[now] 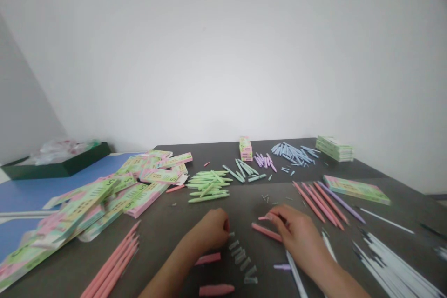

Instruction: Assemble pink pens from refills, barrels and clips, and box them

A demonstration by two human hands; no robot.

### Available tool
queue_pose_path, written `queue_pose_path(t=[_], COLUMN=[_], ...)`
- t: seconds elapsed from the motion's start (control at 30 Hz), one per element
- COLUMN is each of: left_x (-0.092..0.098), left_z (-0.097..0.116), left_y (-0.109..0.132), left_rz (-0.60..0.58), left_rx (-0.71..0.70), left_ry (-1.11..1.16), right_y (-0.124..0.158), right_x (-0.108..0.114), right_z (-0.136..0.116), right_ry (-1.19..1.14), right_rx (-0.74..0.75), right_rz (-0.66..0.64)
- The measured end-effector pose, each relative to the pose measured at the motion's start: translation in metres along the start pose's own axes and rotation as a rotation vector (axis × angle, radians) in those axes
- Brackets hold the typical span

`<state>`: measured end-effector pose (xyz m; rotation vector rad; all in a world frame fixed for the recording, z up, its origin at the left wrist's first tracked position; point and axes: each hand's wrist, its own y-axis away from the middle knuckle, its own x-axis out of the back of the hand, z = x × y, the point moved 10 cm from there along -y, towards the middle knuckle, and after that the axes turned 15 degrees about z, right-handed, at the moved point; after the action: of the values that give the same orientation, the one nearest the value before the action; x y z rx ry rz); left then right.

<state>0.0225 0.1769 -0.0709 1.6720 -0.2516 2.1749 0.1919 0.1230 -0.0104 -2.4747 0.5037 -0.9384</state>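
My right hand [295, 230] pinches a small pink pen part [262, 218] between thumb and fingertips. Just below those fingers a pink pen barrel [266, 232] lies by the hand, partly covered by it. My left hand [212, 229] is closed, fingers curled down close to the table; what they hold, if anything, is hidden. Beside it runs a row of small clear pieces, perhaps springs [240, 255]. Nearer me lie a short pink pen piece [208, 259] and a pink tapered piece [216, 290]. A small purple part [282, 267] rests below my right hand.
Pink pens [115, 260] lie at left, beside piled cartons [101, 200]. Green barrels [209, 185], purple pieces [265, 161] and blue pieces [293, 152] sit farther back. White refills [398, 265], pink barrels [321, 205] and a flat carton [356, 189] are at right.
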Motion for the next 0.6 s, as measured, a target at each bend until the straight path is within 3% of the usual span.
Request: queue_pose_path(t=[0.13, 0.23, 0.37, 0.5, 0.6], left_x=[-0.011, -0.011, -0.010, -0.011, -0.011], left_z=[0.000, -0.003, -0.005, -0.004, -0.002], left_y=[0.000, -0.003, -0.006, -0.010, -0.014], left_rz=[-0.022, 0.016, 0.076, 0.100, 0.095], left_rx=[-0.010, -0.015, -0.032, -0.051, -0.065], left_ry=[-0.009, -0.001, 0.026, 0.036, 0.043], right_y=[0.015, 0.032, 0.055, 0.064, 0.063], right_x=[-0.015, -0.027, -0.030, -0.033, -0.052], right_z=[-0.022, -0.053, -0.087, -0.092, -0.084], right_ry=[-0.030, -0.087, -0.145, -0.129, -0.035], right_rx=[0.094, 0.316, 0.640, 0.780, 0.788], right_rz=[-0.079, -0.105, 0.035, 0.183, 0.083])
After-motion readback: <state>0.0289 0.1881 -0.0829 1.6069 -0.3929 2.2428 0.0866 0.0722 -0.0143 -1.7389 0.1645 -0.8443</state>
